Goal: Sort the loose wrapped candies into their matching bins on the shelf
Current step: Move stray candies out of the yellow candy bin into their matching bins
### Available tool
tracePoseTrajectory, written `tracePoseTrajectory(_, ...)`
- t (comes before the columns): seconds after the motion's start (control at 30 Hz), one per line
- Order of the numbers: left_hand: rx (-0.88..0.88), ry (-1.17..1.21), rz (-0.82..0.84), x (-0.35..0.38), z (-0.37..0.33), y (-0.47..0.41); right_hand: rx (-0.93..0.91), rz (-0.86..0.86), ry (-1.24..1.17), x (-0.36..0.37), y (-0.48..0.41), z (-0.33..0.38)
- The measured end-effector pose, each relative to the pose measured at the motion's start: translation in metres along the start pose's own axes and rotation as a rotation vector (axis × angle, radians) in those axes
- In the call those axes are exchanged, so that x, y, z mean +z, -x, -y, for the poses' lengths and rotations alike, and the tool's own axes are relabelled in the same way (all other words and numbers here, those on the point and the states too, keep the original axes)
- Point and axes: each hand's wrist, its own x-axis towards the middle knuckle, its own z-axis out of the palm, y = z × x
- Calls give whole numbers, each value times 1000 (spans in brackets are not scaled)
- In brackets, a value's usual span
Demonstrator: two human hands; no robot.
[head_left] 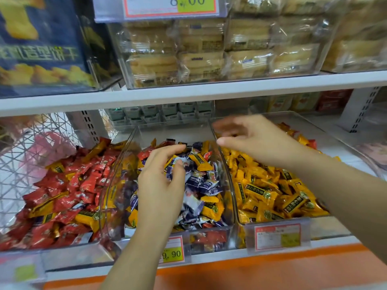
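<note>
Left hand (161,181) at 7 o'clock over middle bin (173,132), fingers curled down onto mixed candies (201,185); cannot tell whether pinching one. Right hand (257,141) at 3 o'clock above back-left corner of yellow bin (326,130), blurred, fingers loosely spread, holding nothing visible. Red bin (73,256) at 9 o'clock.

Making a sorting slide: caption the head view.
Left hand over the mixed middle bin; right hand above the yellow bin.
</note>
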Motion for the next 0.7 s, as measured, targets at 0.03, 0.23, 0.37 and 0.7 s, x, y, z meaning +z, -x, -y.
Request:
tracePoseTrajectory(0.03,10,1,17,1,0,0,20,-35,1,-10,2,-3)
tracePoseTrajectory(0.23,138,13,177,23,-19,3,107,-58,6,-51,48,-29)
tracePoseTrajectory(0.37,281,40,314,45,-45,13,172,-86,30,-65,96,-47)
tracePoseTrajectory(0.7,449,-148,934,137,-109,11,191,-337,91,-95,166,-92)
